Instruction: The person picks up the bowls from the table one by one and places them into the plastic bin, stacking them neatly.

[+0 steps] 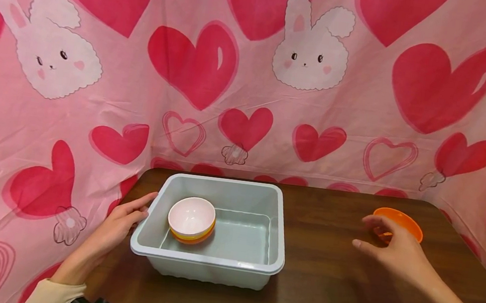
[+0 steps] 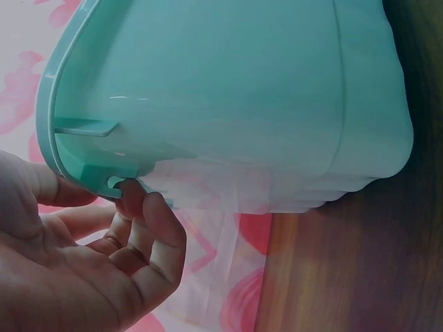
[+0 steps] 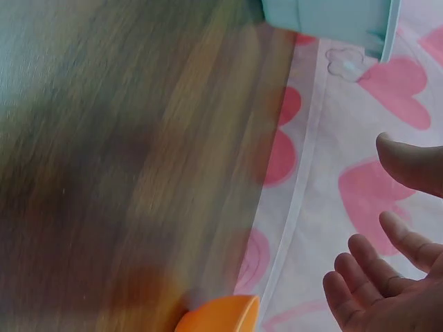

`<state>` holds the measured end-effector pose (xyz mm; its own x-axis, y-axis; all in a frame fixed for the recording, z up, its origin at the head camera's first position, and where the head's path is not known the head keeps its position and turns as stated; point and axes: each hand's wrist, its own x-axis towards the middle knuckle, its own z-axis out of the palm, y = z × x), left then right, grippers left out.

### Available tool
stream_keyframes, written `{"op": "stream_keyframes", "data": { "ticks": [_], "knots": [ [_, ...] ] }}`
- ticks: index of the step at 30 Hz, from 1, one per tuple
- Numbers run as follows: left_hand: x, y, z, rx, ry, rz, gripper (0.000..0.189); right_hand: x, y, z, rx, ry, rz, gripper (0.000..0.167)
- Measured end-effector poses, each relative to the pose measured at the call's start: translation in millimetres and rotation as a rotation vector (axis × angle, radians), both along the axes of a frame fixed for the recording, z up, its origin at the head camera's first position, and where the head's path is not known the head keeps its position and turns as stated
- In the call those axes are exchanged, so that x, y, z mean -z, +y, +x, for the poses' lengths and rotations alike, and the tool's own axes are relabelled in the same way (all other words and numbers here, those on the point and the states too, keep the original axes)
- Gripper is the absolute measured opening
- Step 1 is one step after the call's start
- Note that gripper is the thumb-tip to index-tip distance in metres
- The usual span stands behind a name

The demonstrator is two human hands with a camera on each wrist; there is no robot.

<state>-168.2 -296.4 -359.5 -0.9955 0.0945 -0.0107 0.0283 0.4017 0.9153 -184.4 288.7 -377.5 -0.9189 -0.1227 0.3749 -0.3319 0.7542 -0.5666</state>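
My left hand (image 1: 117, 227) holds the left rim of a light grey plastic tub (image 1: 242, 197). In the left wrist view the thumb lies at the outer edge of the rim and the fingers (image 2: 166, 228) curl in beneath it. Inside the tub, toward its left side, sits a small stack of bowls: a pinkish-white bowl (image 1: 191, 216) on top, yellow and orange ones under it. On the right, my right hand (image 1: 399, 254) hovers with spread, relaxed fingers and nothing in its grasp. It partly covers an orange bowl (image 1: 404, 223), which also shows at the bottom of the right wrist view.
A dark brown wooden table (image 1: 323, 272) carries the tub and the orange bowl. Pink cloth (image 1: 251, 87) printed with hearts and rabbits hangs behind the table and along both sides.
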Motion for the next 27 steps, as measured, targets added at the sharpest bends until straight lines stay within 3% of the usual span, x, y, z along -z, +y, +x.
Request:
{"op": "stream_keyframes", "data": {
  "ticks": [27],
  "knots": [
    [0.1, 1.3, -0.2, -0.008, 0.028, -0.012, 0.057, 10.2, 54, -22.5, 0.160, -0.076, 0.078, 0.071]
  ]
}}
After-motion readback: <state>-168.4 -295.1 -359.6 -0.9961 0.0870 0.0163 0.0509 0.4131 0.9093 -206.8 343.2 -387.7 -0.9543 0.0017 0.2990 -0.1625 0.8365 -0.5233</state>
